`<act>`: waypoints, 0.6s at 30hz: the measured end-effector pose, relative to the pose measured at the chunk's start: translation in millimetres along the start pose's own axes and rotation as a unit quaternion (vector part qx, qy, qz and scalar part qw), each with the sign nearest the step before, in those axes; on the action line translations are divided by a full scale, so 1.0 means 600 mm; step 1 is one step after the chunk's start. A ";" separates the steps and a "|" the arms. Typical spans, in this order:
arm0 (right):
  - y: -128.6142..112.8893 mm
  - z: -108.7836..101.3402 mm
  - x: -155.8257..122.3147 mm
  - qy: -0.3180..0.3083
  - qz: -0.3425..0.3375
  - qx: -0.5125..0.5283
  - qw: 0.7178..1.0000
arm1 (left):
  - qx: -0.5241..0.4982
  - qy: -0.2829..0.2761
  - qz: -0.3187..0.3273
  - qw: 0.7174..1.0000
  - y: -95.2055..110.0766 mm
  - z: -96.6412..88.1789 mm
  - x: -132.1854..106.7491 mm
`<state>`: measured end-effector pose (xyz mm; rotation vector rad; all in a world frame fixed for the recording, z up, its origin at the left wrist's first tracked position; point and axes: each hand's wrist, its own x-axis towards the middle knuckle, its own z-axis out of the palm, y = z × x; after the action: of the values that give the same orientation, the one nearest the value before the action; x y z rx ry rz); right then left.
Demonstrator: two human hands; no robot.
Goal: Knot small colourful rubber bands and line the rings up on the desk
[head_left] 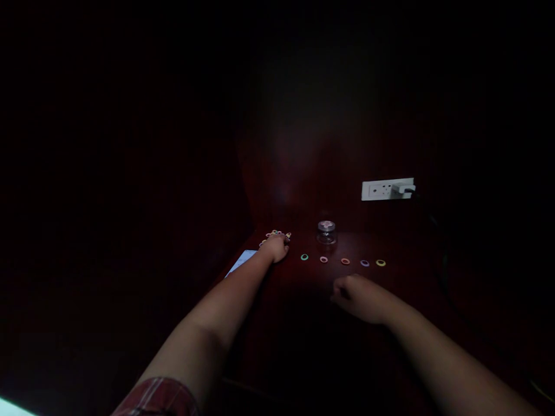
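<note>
My left hand (275, 247) reaches to the far left of the dark red table, over a small pile of coloured rings (274, 233) that look like hair ties. Its fingers are mostly hidden among them, so I cannot tell whether it grips one. My right hand (362, 297) is loosely curled closed near the table's middle, with nothing visible in it. Just beyond it runs a spaced row of similar rings: green (304, 257), pink (324, 260), orange (345, 262), purple (365, 263) and yellow (380, 263). Behind the row stands a clear lidded jar (326, 237).
A lit phone (241, 262) lies by my left forearm. On the back wall is a white socket plate (377, 190) with a plug (403, 189) in it, its dark cable trailing down the right side. The surroundings are very dark.
</note>
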<state>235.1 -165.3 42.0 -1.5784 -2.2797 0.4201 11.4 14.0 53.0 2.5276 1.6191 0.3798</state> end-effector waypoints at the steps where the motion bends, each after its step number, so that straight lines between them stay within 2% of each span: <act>1: -0.005 0.004 -0.001 0.001 0.000 0.001 1.000 | 0.011 -0.002 0.009 1.000 0.001 0.003 0.011; 6: -0.003 0.006 0.000 0.000 0.039 -0.016 0.999 | 0.041 -0.012 0.003 0.999 0.002 0.030 0.050; 10: 0.003 0.008 0.000 0.002 0.039 -0.018 0.999 | 0.025 0.001 -0.019 1.000 0.002 0.044 0.070; 14: 0.007 0.015 0.000 0.008 0.042 -0.024 0.999 | -0.025 0.025 -0.052 0.998 -0.001 0.040 0.076; 18: 0.012 0.017 0.005 -0.005 0.043 -0.018 0.999 | -0.109 0.067 -0.080 0.989 -0.010 0.023 0.062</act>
<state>235.9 -160.8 30.3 -1.6997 -2.2444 0.4121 24.8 50.6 43.5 2.2382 1.7076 0.6820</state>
